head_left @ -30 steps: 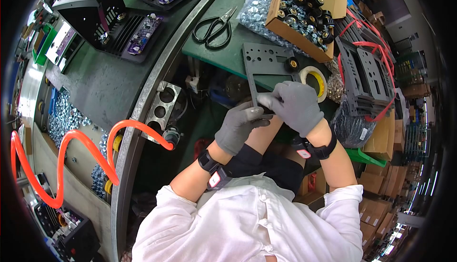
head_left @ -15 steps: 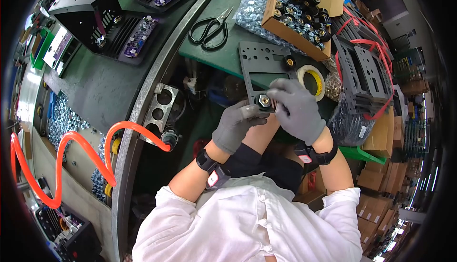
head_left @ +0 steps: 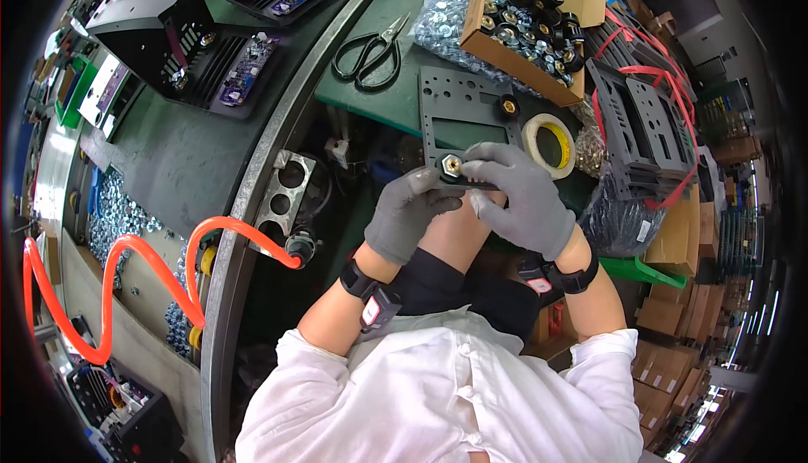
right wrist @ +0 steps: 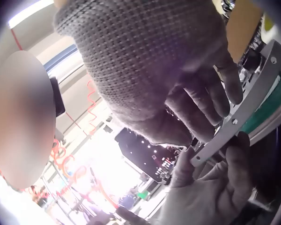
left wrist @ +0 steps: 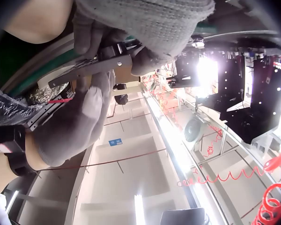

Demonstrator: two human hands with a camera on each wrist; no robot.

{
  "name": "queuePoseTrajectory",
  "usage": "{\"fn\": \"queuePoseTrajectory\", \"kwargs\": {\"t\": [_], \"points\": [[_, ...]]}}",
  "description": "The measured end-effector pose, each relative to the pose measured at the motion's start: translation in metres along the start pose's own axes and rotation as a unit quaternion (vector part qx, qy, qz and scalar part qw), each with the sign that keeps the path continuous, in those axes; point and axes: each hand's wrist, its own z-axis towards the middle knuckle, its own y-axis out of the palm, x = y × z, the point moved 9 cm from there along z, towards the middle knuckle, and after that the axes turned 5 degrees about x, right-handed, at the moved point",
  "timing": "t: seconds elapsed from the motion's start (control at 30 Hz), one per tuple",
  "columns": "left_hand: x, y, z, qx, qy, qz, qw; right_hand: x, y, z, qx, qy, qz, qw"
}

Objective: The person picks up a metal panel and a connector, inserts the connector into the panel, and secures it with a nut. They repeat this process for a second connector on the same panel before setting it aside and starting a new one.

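Note:
A dark grey metal plate (head_left: pixel 446 97) with cut-outs reaches from the green tabletop toward the person. On its near corner sits a round black piece with a shiny hex nut (head_left: pixel 452 165). The gloved left hand (head_left: pixel 406 215) grips that corner, its thumb and fingers on either side of the edge strip (right wrist: pixel 234 122). Beside the nut, the gloved right hand (head_left: pixel 522 198) has its fingertips over the plate, the thumb spread lower, apart from the nut. A second round black piece (head_left: pixel 508 105) stands farther up the plate.
Black-handled scissors (head_left: pixel 368 59) and a tape roll (head_left: pixel 550 145) flank the plate. Behind are a cardboard box (head_left: pixel 526 66) of round black pieces and a bag of hardware (head_left: pixel 442 13). Strapped metal plates (head_left: pixel 648 126) stand right; an orange coiled hose (head_left: pixel 107 295) hangs left.
The nut-topped piece, hidden by the hands a second ago, now shows on the plate's corner. Left hand and corner shifted slightly left; the right hand's thumb and fingers spread apart.

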Motion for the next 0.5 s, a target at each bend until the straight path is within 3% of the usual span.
{"fn": "queuePoseTrajectory", "kwargs": {"t": [0.03, 0.1, 0.13, 0.17, 0.23, 0.27, 0.33, 0.4, 0.43, 0.47, 0.5], "points": [[0.001, -0.002, 0.002, -0.001, 0.0, 0.001, 1.0, 0.004, -0.003, 0.002, 0.001, 0.0, -0.001, 1.0], [0.001, -0.014, 0.005, 0.003, -0.003, -0.047, 0.999, 0.027, -0.008, 0.005, -0.027, 0.065, 0.123, 0.99], [0.003, -0.018, 0.006, 0.006, -0.002, -0.046, 0.999, 0.048, -0.018, 0.015, 0.019, 0.077, 0.135, 0.988], [0.004, -0.021, 0.009, 0.007, -0.003, -0.04, 0.999, 0.065, -0.032, 0.019, 0.068, 0.187, 0.072, 0.977], [0.006, -0.022, 0.013, 0.004, 0.0, -0.031, 1.0, 0.092, -0.037, 0.031, 0.113, 0.15, -0.162, 0.969], [0.005, -0.024, 0.015, 0.021, -0.003, -0.009, 1.0, 0.102, -0.032, 0.031, 0.115, 0.146, -0.162, 0.969], [0.009, -0.022, 0.015, 0.038, 0.0, 0.013, 0.999, 0.108, -0.007, 0.035, 0.02, 0.073, -0.273, 0.959], [0.022, -0.032, 0.005, 0.154, 0.049, 0.15, 0.975, 0.105, -0.007, 0.036, 0.027, 0.039, -0.284, 0.958], [0.022, -0.027, 0.0, 0.156, 0.05, 0.15, 0.975, 0.1, -0.006, 0.035, 0.032, 0.009, -0.295, 0.955], [0.056, -0.02, -0.016, 0.226, 0.219, 0.32, 0.894, 0.093, -0.007, 0.034, 0.033, 0.009, -0.294, 0.955], [0.084, 0.004, -0.039, 0.279, 0.374, 0.469, 0.75, 0.075, -0.013, 0.033, 0.062, 0.008, -0.238, 0.969]]}}
